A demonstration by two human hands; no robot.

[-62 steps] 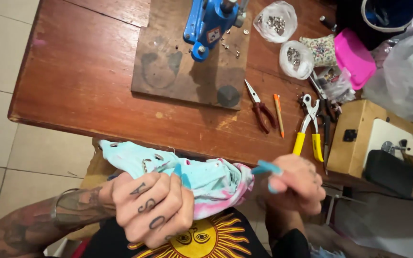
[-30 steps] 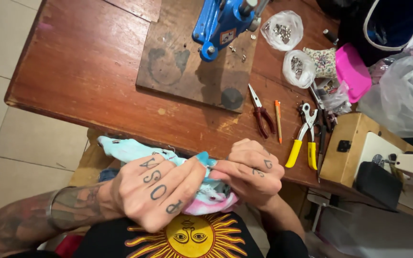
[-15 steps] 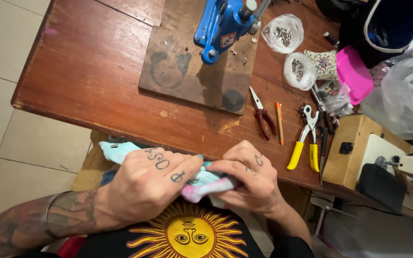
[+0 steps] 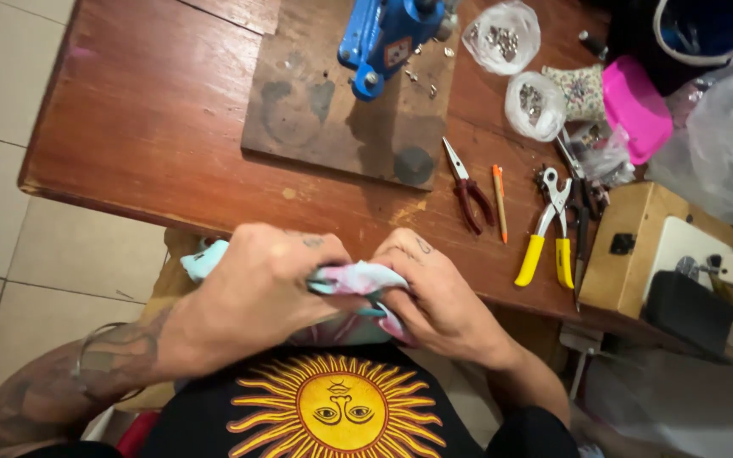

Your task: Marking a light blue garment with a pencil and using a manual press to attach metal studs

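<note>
Both hands hold a small pastel tie-dye cloth piece (image 4: 356, 280) in turquoise, pink and white, just below the near edge of the wooden table (image 4: 163, 127). My left hand (image 4: 252, 293) covers most of the cloth, fingers curled over it; a turquoise end (image 4: 205, 257) pokes out to its left. My right hand (image 4: 439, 301) pinches the cloth's right side with thumb and fingers. The two hands touch each other over the fabric, above my black shirt with a yellow sun print (image 4: 337, 407).
On the table stands a blue hand press (image 4: 383, 34) on a wooden board (image 4: 332, 110). To the right lie red-handled pliers (image 4: 468, 191), an orange pen (image 4: 499, 199), yellow-handled pliers (image 4: 549, 237), bags of metal snaps (image 4: 515, 34), a pink box (image 4: 634, 106) and a sewing machine (image 4: 689, 263).
The cloth was spread wide between my hands two seconds ago. The hands have since come together and bunched it up; the view has tilted slightly.
</note>
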